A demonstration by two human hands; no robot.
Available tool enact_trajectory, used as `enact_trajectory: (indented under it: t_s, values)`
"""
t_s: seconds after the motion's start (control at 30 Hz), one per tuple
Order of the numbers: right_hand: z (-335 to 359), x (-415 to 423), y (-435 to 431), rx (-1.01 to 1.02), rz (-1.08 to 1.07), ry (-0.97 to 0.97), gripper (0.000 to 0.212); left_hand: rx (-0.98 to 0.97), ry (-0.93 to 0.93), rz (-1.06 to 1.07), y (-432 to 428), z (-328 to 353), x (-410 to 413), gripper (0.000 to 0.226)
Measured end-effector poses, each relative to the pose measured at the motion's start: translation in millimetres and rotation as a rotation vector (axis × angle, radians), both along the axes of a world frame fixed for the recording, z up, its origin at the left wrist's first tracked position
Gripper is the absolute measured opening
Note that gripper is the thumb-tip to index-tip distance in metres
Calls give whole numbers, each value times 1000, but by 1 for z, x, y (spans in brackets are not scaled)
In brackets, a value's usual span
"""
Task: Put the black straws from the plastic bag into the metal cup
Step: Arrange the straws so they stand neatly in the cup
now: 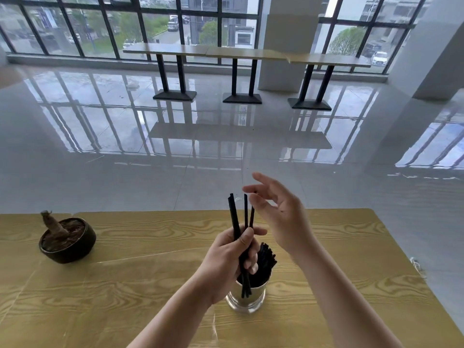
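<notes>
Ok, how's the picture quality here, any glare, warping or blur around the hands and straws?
Head view: daylight through the tall black-framed windows glares off the glossy tiled floor; same view, the wide lens splays the window bars; the open right hand looks slightly blurred, the left hand gripping thin black straws at the shiny metal cup sharper.

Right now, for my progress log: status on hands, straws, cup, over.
Left hand grips a few black straws over metal cup. Right hand open beside their tips. Cup holds a bunch more. Plastic bag out of view.
</notes>
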State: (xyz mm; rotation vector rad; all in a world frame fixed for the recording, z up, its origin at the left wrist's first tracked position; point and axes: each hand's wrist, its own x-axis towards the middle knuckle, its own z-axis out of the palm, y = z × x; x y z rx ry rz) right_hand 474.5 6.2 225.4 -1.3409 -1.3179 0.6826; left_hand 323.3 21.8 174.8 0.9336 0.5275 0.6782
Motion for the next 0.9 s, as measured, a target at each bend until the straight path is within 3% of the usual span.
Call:
enact_trajectory:
  t_s: [0.1,0.27,0.47,0.6,0.8,0.9]
  values:
    - [8,1,8,-89,106,87,32,-8,-11,-61,0,0,-6,29]
    - [4,2,11,-95,90,43,23,11,60,-131,1,-3,-15,32]
    - [-3,2,9,-94,128,152,30,-7,32,-178,1,-7,-17,39]
    - [-12,8,2,-121,103,196,49,-57,2,-178,4,-9,-19,40]
    - [-26,5,-8,-170,79,160,14,-77,3,-181,4,-12,-17,39]
    - [-27,1,-8,-167,70,192,7,-103,-4,-175,3,-11,-17,40]
